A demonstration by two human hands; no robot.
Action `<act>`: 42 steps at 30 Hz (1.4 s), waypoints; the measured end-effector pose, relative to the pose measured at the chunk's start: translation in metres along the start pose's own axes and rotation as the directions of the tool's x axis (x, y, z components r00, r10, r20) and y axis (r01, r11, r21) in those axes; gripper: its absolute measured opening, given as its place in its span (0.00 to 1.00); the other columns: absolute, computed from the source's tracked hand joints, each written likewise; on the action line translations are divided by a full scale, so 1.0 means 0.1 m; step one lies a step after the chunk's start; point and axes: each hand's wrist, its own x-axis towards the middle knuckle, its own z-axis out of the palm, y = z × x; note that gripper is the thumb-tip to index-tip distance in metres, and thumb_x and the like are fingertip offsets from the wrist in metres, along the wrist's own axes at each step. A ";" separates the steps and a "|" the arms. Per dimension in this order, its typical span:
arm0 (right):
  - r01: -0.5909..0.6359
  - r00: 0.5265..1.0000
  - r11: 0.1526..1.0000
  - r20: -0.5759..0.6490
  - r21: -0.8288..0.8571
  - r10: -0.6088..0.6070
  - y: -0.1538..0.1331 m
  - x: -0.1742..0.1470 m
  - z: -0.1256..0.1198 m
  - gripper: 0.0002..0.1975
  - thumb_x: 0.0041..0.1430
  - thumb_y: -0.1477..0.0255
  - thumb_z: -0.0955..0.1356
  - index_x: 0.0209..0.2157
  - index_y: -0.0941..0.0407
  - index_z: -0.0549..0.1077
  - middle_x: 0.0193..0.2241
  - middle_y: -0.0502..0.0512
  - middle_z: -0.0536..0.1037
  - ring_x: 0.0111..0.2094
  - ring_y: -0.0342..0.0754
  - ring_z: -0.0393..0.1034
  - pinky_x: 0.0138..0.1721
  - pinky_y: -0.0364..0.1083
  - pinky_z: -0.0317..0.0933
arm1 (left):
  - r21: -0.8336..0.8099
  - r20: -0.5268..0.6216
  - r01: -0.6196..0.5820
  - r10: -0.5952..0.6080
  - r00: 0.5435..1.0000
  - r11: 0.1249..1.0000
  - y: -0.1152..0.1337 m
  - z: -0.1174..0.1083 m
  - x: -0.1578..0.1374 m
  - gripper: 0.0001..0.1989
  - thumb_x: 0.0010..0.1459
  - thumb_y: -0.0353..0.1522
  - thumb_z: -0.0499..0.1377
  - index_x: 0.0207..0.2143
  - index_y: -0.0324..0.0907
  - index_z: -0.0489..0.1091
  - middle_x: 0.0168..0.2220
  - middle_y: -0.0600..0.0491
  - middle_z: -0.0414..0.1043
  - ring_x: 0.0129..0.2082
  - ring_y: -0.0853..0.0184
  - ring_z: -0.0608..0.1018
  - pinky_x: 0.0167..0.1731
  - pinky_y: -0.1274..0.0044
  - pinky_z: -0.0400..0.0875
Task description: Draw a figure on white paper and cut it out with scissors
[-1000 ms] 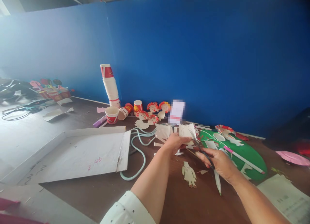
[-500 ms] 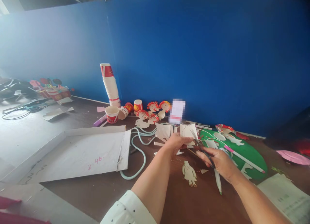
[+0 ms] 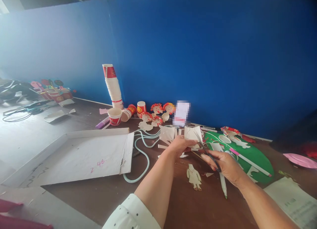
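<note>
My left hand (image 3: 182,145) is closed on a white piece of paper (image 3: 191,133) that bears a faint drawn outline. In my right hand (image 3: 224,164) is a pair of black-handled scissors (image 3: 216,163), their blades slanting up to the left across the paper's right side. A cut-out paper figure (image 3: 193,177) lies on the brown table just below my hands. Near my right hand rests a white marker with a green tip (image 3: 223,186). White scraps (image 3: 167,134) are scattered around my left hand.
A shallow white box lid (image 3: 81,156) takes up the left. Behind stand stacked paper cups (image 3: 113,88) and red-fringed paper figures (image 3: 156,109) before a blue partition (image 3: 198,57). Green sheet (image 3: 262,163) and pink-capped marker (image 3: 250,162) lie to the right; a pale blue cord (image 3: 148,163) curls beside the lid.
Almost nothing differs. Both hands, the paper and the scissors keep their places; the view has shifted very slightly.
</note>
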 end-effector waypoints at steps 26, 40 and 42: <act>0.006 1.000 0.998 0.002 -0.057 -0.006 -0.07 -0.03 -0.01 0.23 0.52 0.55 0.67 0.45 0.54 0.77 0.14 0.45 0.62 0.20 0.43 0.56 0.23 0.42 0.53 | 0.010 -0.002 0.021 -0.021 1.000 1.000 0.03 0.00 -0.02 0.14 0.39 0.31 0.69 0.30 0.36 0.70 0.26 0.54 0.70 0.27 0.73 0.71 0.29 0.79 0.62; -0.010 1.000 1.000 0.004 -0.012 0.010 -0.04 -0.01 0.01 0.23 0.52 0.56 0.67 0.46 0.55 0.76 0.14 0.44 0.63 0.20 0.42 0.56 0.23 0.42 0.51 | -0.035 -0.039 -0.004 0.002 0.999 0.999 0.00 -0.02 0.06 0.20 0.42 0.35 0.67 0.39 0.38 0.71 0.34 0.48 0.74 0.32 0.67 0.75 0.33 0.75 0.68; -0.014 1.000 1.000 0.017 -0.005 0.014 -0.06 -0.02 0.01 0.24 0.52 0.56 0.67 0.46 0.55 0.76 0.13 0.44 0.64 0.20 0.43 0.57 0.23 0.42 0.52 | -0.029 -0.049 -0.008 0.007 0.999 1.000 0.01 -0.01 0.05 0.19 0.42 0.35 0.67 0.38 0.37 0.72 0.34 0.47 0.74 0.32 0.66 0.76 0.33 0.75 0.68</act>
